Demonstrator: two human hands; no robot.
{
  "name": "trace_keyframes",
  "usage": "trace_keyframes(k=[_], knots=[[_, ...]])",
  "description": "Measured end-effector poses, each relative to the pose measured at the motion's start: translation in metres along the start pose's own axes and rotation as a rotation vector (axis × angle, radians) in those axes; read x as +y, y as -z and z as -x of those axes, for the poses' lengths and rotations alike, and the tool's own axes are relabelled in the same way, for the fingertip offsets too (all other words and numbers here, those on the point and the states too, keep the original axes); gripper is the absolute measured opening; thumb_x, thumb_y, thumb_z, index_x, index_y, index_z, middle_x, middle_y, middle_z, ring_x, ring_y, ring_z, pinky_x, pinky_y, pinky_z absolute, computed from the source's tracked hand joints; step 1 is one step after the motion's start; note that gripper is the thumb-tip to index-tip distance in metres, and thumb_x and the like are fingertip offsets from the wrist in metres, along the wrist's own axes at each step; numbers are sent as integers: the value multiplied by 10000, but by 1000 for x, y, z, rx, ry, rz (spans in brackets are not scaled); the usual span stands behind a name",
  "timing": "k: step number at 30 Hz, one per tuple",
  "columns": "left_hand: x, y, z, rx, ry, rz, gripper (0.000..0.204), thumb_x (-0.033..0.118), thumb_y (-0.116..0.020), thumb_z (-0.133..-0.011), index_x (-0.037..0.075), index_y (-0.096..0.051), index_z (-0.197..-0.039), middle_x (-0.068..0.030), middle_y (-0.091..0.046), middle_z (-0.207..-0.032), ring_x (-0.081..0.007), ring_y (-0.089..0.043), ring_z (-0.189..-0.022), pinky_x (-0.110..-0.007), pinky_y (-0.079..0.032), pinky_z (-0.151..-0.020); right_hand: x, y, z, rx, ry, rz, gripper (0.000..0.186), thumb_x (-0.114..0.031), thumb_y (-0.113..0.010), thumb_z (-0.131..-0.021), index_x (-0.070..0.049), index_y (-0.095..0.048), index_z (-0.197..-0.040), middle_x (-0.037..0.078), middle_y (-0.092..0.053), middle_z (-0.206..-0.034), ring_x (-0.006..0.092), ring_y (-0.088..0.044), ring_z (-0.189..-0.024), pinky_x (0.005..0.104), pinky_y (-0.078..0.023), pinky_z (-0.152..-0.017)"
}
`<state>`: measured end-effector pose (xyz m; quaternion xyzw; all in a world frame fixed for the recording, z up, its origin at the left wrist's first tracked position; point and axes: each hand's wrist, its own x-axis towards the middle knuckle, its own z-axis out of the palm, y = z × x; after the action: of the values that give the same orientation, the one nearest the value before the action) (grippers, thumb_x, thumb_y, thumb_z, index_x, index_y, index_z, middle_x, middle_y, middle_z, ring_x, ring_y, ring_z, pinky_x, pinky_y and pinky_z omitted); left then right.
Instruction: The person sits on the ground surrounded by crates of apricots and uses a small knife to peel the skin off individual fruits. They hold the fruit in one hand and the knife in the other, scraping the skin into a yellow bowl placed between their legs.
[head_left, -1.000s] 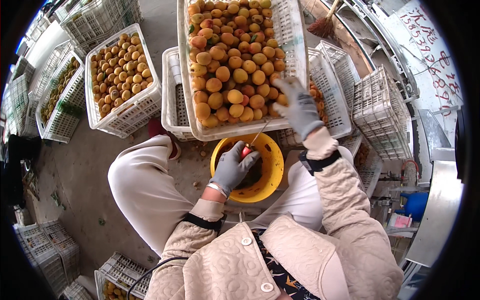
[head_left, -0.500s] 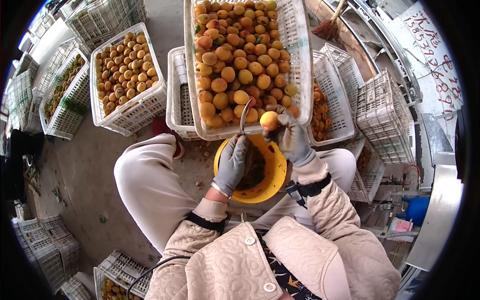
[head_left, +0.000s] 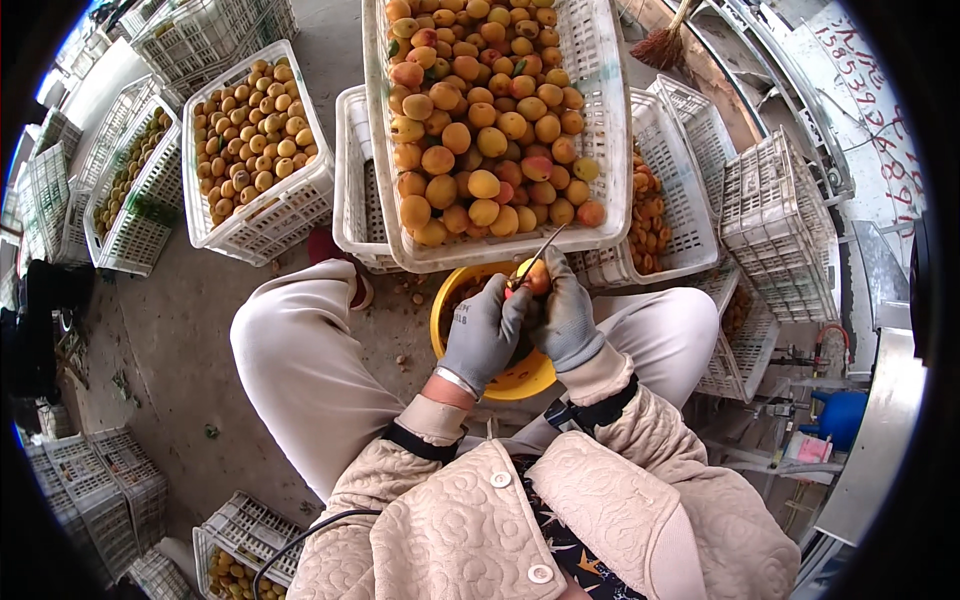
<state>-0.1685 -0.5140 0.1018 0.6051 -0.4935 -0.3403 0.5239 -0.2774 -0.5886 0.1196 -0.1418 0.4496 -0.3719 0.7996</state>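
My left hand (head_left: 480, 332), in a grey glove, is closed round the handle of a small curved knife (head_left: 541, 250). The blade points up and to the right and lies against an apricot (head_left: 535, 278). That apricot is gripped in my right hand (head_left: 566, 318), gloved in grey too. Both hands meet over a yellow bucket (head_left: 527, 380), whose dark contents they partly cover. Just beyond them a large white crate (head_left: 408, 255) holds a heap of orange apricots (head_left: 480, 140), sloping toward me.
On the left stand a white crate of apricots (head_left: 255, 140) and a smaller fruit-filled crate (head_left: 135, 240). Right of the large crate, another crate (head_left: 690, 240) holds split orange fruit (head_left: 648, 225). Stacked crates (head_left: 780, 230) rise farther right. A broom (head_left: 660, 45) is at the back.
My right hand has brought the apricot down and left to the knife. My left hand has shifted slightly right, and the blade now tilts rightward against the fruit.
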Motion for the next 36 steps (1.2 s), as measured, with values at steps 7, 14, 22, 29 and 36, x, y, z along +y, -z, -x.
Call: trace_keyframes(k=[7,14,22,29,36], knots=[[-1,-14,5,78,57,-16,247,248,-563,-1011,5,-565,-969,-221,-641,-778,-426,-638,-753,-450,-487,-633,24,16,-12,35,319,211,297,-361,-558,-1029,-84,-623,-945,-5,-604,-836,105,-579,-707,254,-515,-644],[-23,-28,-1,10,562,1096,411,427,-484,-1056,46,-611,-966,-65,-609,-663,-201,-583,-534,-328,-472,-504,22,20,-17,-40,416,455,311,-380,-540,-1042,-87,-629,-988,-4,-595,-815,84,-542,-693,231,-465,-653],[2,10,-6,-235,382,1049,438,478,-443,-1063,113,-515,-832,44,-409,-578,-60,-305,-434,-223,-241,-396,-10,28,-21,-391,40,-151,355,-343,-576,-1026,-27,-607,-1184,113,-678,-1065,209,-663,-923,346,-563,-855],[-12,-10,-2,57,167,223,321,276,-545,-1034,-25,-638,-973,-214,-655,-776,-352,-652,-705,-409,-496,-656,0,31,-28,-322,82,-193,306,-300,-564,-1033,-34,-587,-1182,99,-666,-1042,223,-652,-965,397,-531,-927],[-11,-10,-3,7,215,163,319,278,-529,-1036,-21,-637,-1025,-244,-673,-833,-429,-667,-812,-417,-509,-680,5,26,-25,-383,141,-77,394,-366,-564,-1024,-21,-582,-1214,143,-652,-1053,243,-625,-969,386,-507,-914]])
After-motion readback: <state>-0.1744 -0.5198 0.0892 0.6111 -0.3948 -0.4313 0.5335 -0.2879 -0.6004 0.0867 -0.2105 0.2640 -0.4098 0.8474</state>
